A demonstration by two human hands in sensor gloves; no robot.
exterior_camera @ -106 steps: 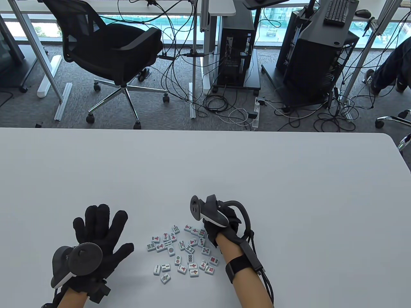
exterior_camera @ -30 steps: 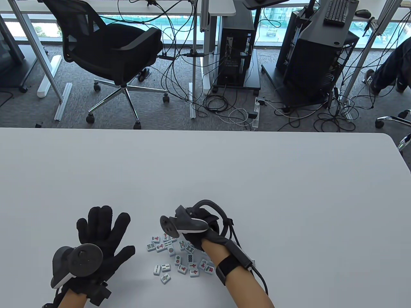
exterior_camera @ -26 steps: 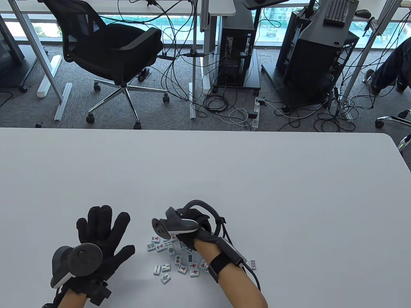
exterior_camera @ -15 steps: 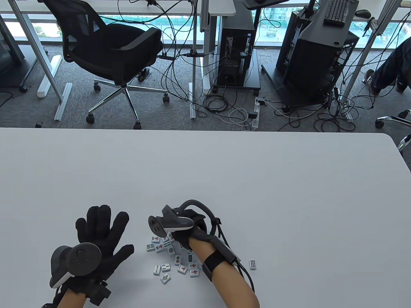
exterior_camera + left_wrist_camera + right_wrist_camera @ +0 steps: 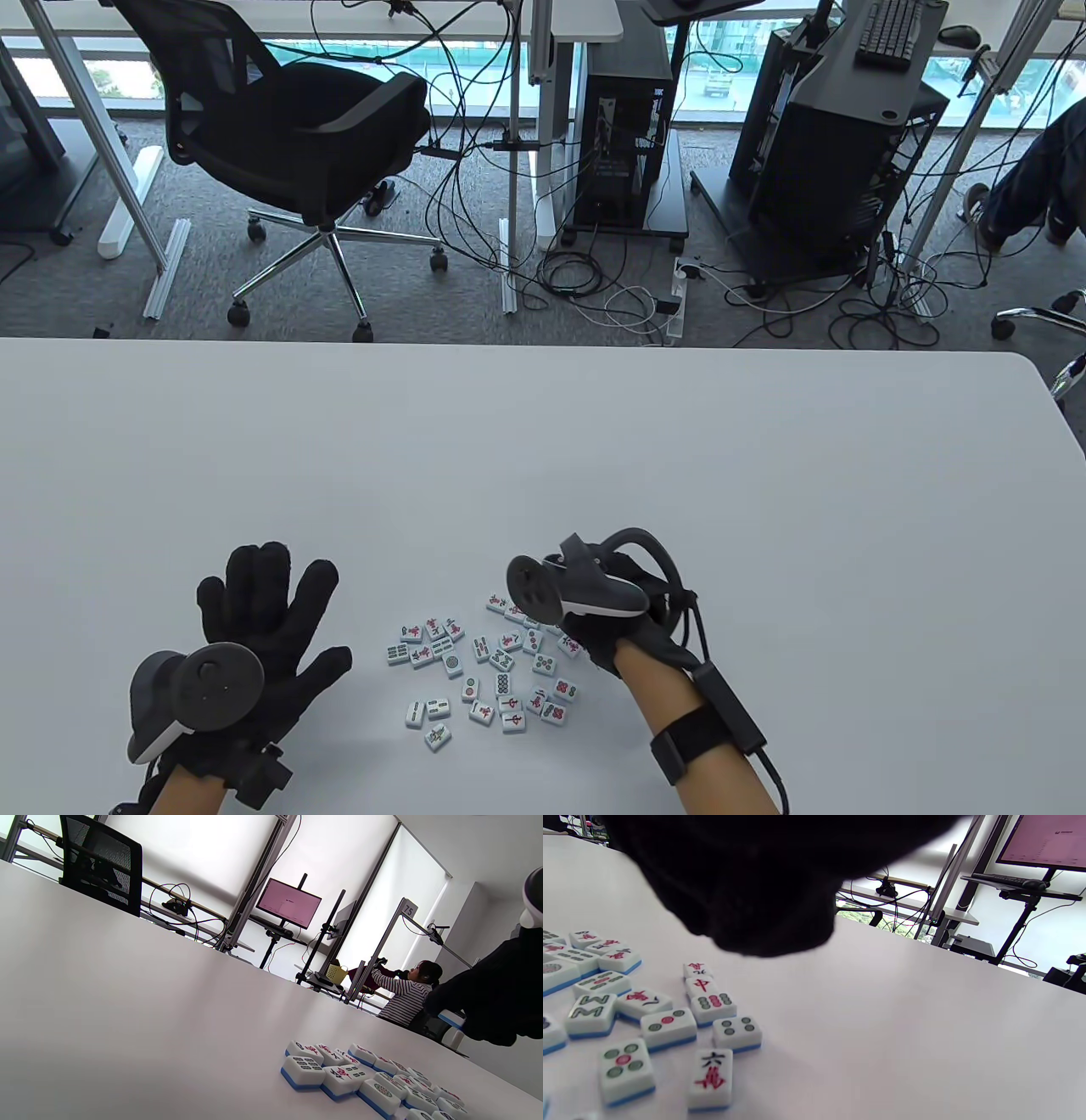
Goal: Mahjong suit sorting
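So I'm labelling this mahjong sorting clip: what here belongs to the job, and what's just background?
Job:
mahjong tiles
left hand
right hand
table

Background:
office chair
computer towers
floor cables
keyboard

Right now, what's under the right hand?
The right hand hovers over the right edge of the tile pile. The right wrist view shows face-up tiles on the table beneath it. The left wrist view shows a blue-and-white tile at its fingers; the grip itself is covered.
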